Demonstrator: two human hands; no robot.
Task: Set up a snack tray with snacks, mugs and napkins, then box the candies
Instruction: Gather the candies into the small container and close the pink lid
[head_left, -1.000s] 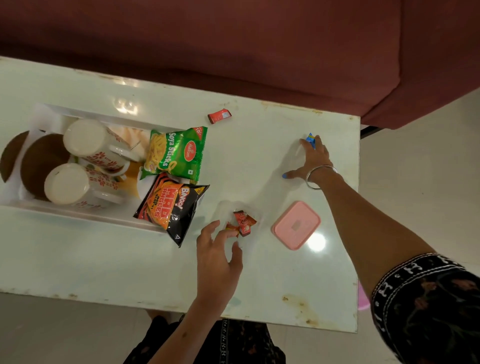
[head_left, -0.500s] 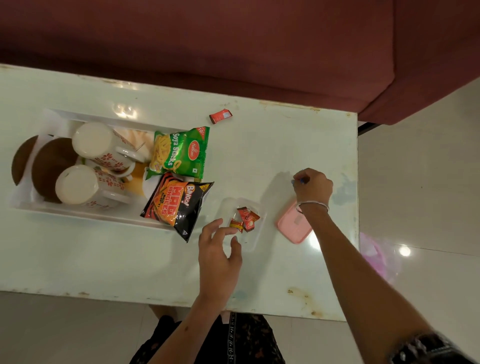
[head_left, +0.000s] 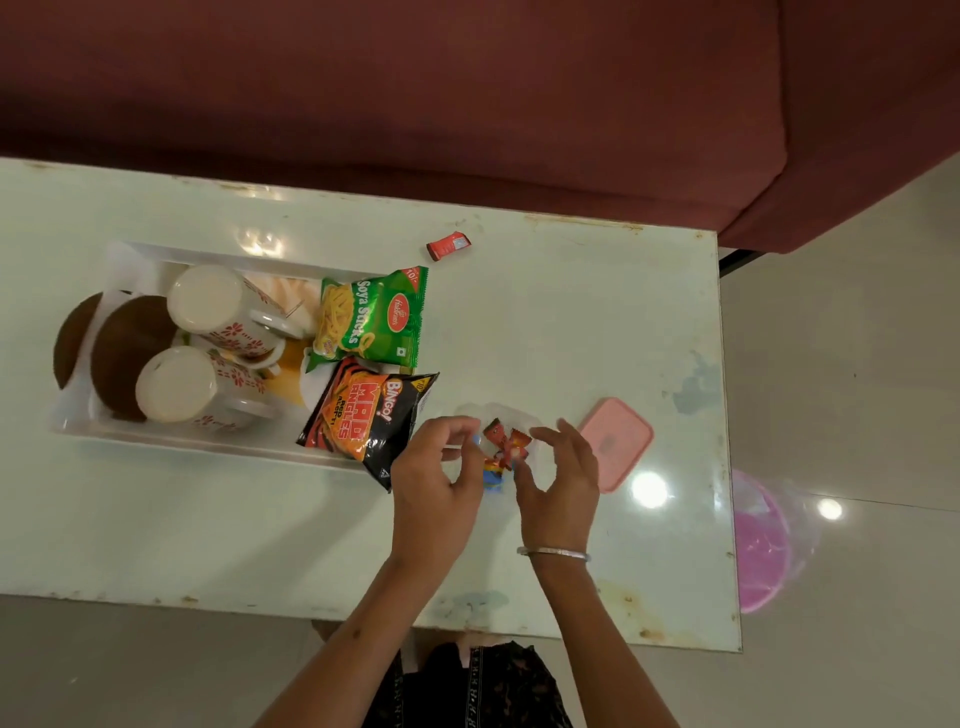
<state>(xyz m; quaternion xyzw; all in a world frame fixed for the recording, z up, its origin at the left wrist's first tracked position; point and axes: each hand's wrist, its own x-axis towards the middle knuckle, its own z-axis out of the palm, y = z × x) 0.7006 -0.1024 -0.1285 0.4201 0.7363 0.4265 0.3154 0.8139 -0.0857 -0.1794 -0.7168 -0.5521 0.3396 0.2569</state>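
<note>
A small clear box (head_left: 506, 413) sits on the glass table (head_left: 571, 312) and holds red-wrapped candies (head_left: 506, 441) and a blue candy (head_left: 492, 475). My left hand (head_left: 436, 483) curls around the box's left side. Over its right side my right hand (head_left: 558, 478) hovers with fingers spread and nothing in them. The pink lid (head_left: 615, 441) lies just right of the box. One red candy (head_left: 448, 245) lies alone near the far edge. The white tray (head_left: 208, 447) on the left holds two floral mugs (head_left: 218, 306), a green snack pack (head_left: 374, 317), an orange-black pack (head_left: 363, 415) and napkins (head_left: 291, 291).
Brown round coasters (head_left: 124, 353) lie at the tray's left end. A maroon sofa (head_left: 467, 93) runs along the table's far side. A pink round object (head_left: 761, 545) rests on the floor past the table's right edge.
My right hand came back from the table's far right with the blue candy, which now lies in the clear box. My left hand closed on the box's side.
</note>
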